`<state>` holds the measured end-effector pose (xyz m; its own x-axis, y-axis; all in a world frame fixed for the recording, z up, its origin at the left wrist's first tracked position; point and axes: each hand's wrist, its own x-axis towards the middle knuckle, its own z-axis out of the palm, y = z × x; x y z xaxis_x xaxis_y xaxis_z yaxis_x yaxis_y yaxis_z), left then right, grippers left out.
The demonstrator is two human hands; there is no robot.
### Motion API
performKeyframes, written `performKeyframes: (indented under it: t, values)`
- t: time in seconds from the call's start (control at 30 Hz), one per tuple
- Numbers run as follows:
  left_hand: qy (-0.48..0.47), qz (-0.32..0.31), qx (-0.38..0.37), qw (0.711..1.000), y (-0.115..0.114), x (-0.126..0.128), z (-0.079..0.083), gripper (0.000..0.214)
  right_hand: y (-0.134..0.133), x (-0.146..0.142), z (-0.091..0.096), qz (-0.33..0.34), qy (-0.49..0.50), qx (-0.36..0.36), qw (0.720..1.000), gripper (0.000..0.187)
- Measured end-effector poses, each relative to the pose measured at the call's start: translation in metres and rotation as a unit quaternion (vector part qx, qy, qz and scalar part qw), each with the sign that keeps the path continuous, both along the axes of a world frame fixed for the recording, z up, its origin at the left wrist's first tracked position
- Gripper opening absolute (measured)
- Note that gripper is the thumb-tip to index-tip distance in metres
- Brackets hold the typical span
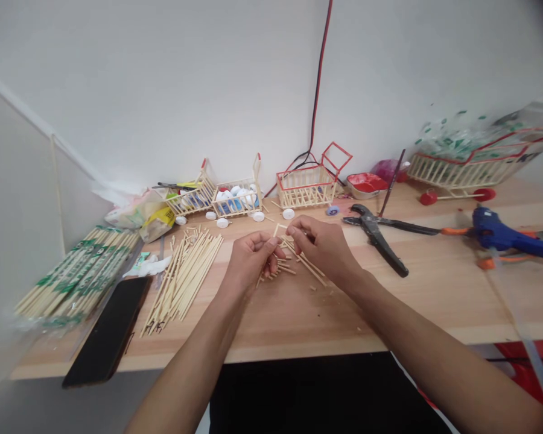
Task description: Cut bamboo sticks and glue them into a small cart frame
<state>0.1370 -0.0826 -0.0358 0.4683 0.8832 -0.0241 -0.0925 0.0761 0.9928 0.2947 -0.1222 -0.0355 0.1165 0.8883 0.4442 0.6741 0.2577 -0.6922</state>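
Observation:
My left hand (254,252) is closed in a pinch over the middle of the table. From its fingertips a short bamboo stick (276,229) pokes up. My right hand (317,240) is pinched shut close beside it, on a pale stick piece (283,226) that meets the first one at an angle. Whether the two pieces are joined cannot be made out. Beneath the hands lie cut stick pieces (286,269) and some longer sticks (314,271), partly hidden by the fingers.
Long sticks (187,274), a black phone (108,334) and wrapped chopsticks (79,274) lie to the left. Small stick carts (308,187) line the wall. On the right are pliers (375,232), a blue glue gun (498,232), a red paint bowl (366,184) and a larger cart (457,175).

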Motion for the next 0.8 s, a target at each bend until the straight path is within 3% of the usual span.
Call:
performKeyframes:
  t: [0.8]
  values:
    - [0.013,-0.003,0.002,1.000,0.0007,-0.0010,-0.0008,0.029,0.0006,-0.0005,-0.0001,0.004,0.004,-0.001,1.000,0.018]
